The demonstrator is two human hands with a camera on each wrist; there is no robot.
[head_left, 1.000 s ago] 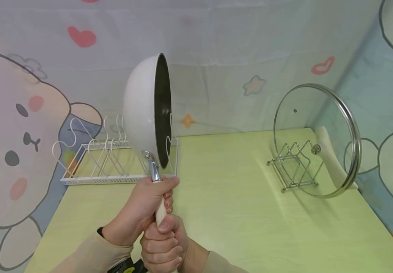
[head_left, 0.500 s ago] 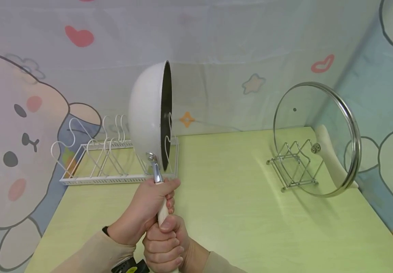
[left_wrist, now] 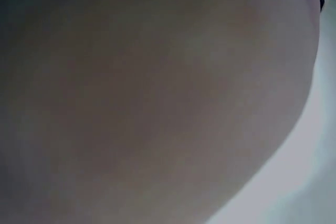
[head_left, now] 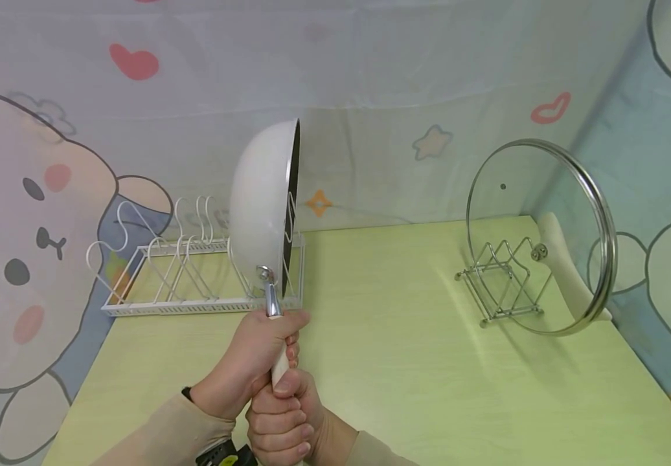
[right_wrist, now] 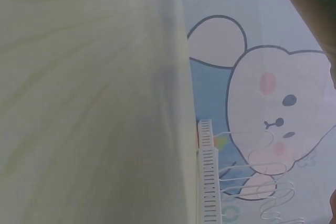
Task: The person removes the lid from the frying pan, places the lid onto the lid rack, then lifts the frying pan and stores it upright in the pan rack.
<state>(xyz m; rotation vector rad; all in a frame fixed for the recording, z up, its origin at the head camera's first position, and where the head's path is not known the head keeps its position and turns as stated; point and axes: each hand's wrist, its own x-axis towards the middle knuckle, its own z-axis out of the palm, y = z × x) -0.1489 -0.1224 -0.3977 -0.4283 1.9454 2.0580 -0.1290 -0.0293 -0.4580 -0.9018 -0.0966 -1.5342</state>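
Note:
A white frying pan (head_left: 260,200) with a dark inside stands on edge at the right end of a white wire dish rack (head_left: 178,309). Its rim faces right, close to the rack's last wire loops; whether its underside touches the rack is hidden. My left hand (head_left: 254,346) grips the pale handle just below its metal joint, thumb along the top. Lower down, my right hand (head_left: 280,424) wraps round the handle's end. Blurred skin fills most of the left wrist view. In the right wrist view the dish rack (right_wrist: 210,182) appears sideways and the pan is out of sight.
On the right, a glass lid (head_left: 606,239) with a steel rim and a pale handle (head_left: 563,278) leans upright in a small metal wire rack (head_left: 510,316). The light green table (head_left: 394,349) meets a printed cloth backdrop (head_left: 370,116) behind and at both sides.
The pan has come down and slightly right into the rack's right end, and its dark inside shows less. Both hands keep their grip and shift slightly right with the handle.

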